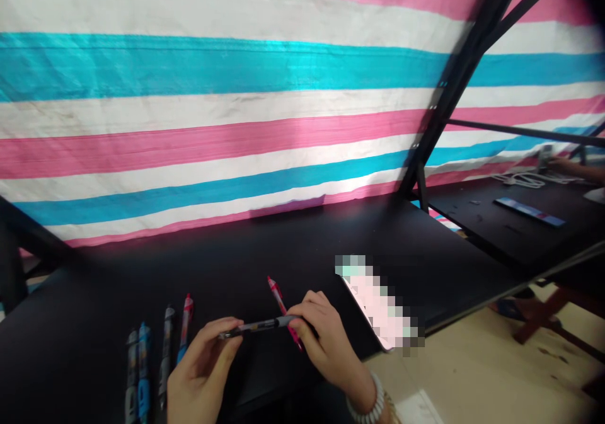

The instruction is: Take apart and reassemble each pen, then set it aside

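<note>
Between left hand (204,364) and right hand (327,339), pen (261,326)

Left hand (202,366) pinching, right hand (326,337) pinching, slightly apart

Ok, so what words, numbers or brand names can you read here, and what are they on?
None can be read.
Held slim black-and-grey plastic pen: any print is too small and blurred.
Red pen lying beyond it: too small to read.
Row of slim coloured plastic pens at left: too small and blurred.
Pale pink rectangular thing: pixelated over.
Flat blue box on the far table: too blurred.
</note>
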A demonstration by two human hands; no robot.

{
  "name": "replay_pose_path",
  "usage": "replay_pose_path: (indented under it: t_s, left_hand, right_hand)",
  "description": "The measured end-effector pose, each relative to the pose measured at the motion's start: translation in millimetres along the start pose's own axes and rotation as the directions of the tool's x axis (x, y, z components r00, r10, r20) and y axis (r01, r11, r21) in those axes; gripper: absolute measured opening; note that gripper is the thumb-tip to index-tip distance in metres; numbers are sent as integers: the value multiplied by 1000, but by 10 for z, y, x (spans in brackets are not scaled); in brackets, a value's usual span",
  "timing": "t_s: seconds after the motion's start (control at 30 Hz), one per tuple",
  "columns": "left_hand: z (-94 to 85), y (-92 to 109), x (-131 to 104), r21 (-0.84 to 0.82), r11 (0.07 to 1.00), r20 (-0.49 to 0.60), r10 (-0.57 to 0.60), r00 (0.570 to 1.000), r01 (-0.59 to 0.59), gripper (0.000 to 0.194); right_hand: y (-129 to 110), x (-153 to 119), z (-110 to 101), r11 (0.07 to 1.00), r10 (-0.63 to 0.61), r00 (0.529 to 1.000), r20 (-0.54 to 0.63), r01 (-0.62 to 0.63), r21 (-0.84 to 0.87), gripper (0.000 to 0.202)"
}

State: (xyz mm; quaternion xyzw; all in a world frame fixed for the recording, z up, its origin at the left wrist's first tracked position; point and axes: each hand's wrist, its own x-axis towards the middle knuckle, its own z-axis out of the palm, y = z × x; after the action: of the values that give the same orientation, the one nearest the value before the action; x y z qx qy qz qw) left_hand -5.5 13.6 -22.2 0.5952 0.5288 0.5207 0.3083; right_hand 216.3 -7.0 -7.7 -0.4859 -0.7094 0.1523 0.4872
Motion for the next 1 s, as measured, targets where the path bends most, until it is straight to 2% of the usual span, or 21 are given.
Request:
replay_pose_path:
  t_s: [0.23, 0.37, 0.47, 0.6, 0.73, 0.77, 0.9, 1.0]
  left_hand:
    - [-26, 65, 17, -40, 992, -17, -121, 992, 121, 35]
    - [-7, 78, 8, -79, 986, -24, -149, 989, 146, 38]
    - [-9, 53, 5, -91, 981, -7, -171, 985, 170, 37]
    - [-17, -8, 25, -131, 974, 0, -187, 982, 186, 35]
    - [-13, -28, 45, -161, 967, 1, -199, 980, 196, 37]
    - [-10, -23, 46, -164, 966, 7, -199, 980, 198, 37]
    - [-3, 9, 40, -184, 962, 27, -202, 979, 204, 34]
    - [-9, 9, 36, -186, 961, 49, -200, 979, 205, 33]
  right_hand:
    - [0, -1, 3, 995, -4, 998, -63, 11, 100, 13]
    - [-15, 10, -14, 978, 112, 993, -33, -105, 179, 10]
    - [-18, 10, -18, 976, 150, 989, -15, -145, 162, 27]
    - [-1, 1, -22, 943, 235, 972, -2, -228, 241, 10]
    - [43, -3, -17, 893, 347, 937, 42, -343, 290, 30]
    - [52, -3, -16, 888, 359, 932, 46, -356, 292, 32]
    - [48, 4, -27, 876, 368, 928, 52, -365, 315, 17]
    - [26, 12, -37, 859, 383, 921, 75, -384, 339, 28]
